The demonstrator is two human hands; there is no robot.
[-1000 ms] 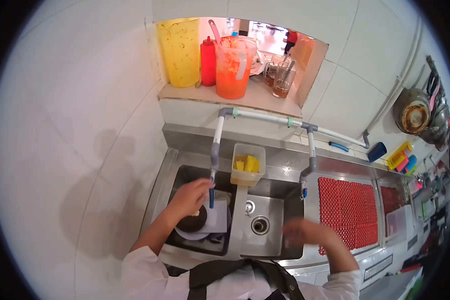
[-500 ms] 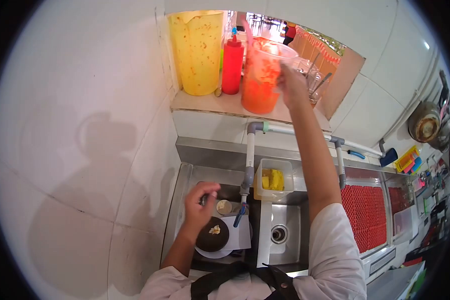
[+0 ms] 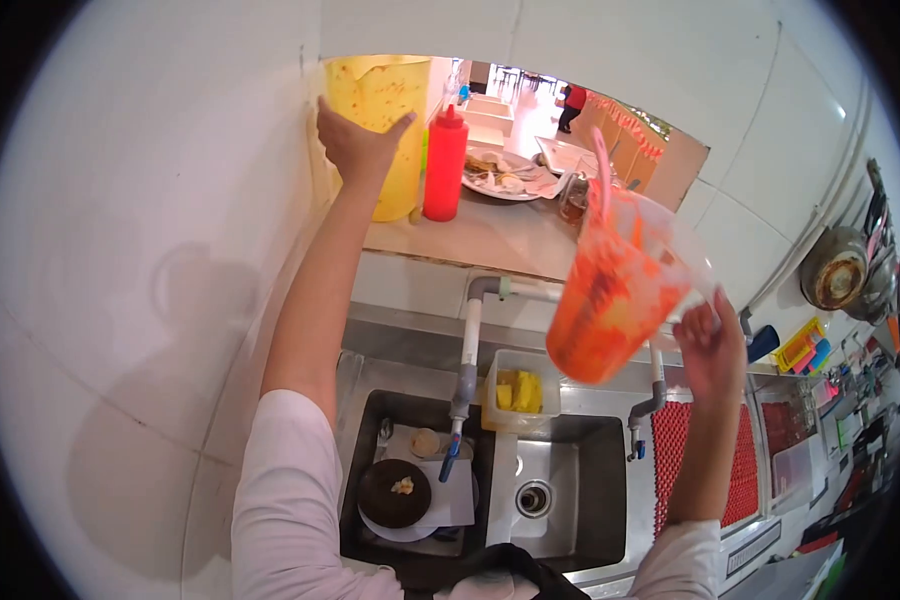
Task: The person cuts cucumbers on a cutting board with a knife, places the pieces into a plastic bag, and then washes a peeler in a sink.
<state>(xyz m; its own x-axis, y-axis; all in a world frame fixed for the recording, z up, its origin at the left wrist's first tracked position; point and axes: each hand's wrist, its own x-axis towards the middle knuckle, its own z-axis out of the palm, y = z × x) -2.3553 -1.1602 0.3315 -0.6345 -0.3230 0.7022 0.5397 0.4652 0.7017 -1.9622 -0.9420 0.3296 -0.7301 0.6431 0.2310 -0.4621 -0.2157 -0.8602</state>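
Note:
My right hand point(image 3: 710, 345) grips the handle of a clear plastic pitcher point(image 3: 610, 300) smeared inside with orange-red sauce. That pitcher hangs tilted in the air above the sink edge, and a pink utensil handle point(image 3: 601, 165) sticks out of it. My left hand point(image 3: 358, 145) is spread around a tall yellow pitcher point(image 3: 395, 185) on the ledge, thumb in front and fingers toward its left side, partly hidden. Beside the yellow pitcher stands a red squeeze bottle point(image 3: 445, 165).
Behind the bottle, a plate of food scraps point(image 3: 505, 175) rests on the ledge point(image 3: 470, 240). The left basin holds a brown plate point(image 3: 395, 495) and other dishes. Between the taps is a tub with yellow sponges point(image 3: 520, 392). The right basin point(image 3: 545, 455) has a drain; a red mat point(image 3: 735, 470) lies beyond.
My right hand has lifted the orange-smeared pitcher off the ledge, bringing it right and toward me. My left hand has risen from over the left basin to the yellow pitcher.

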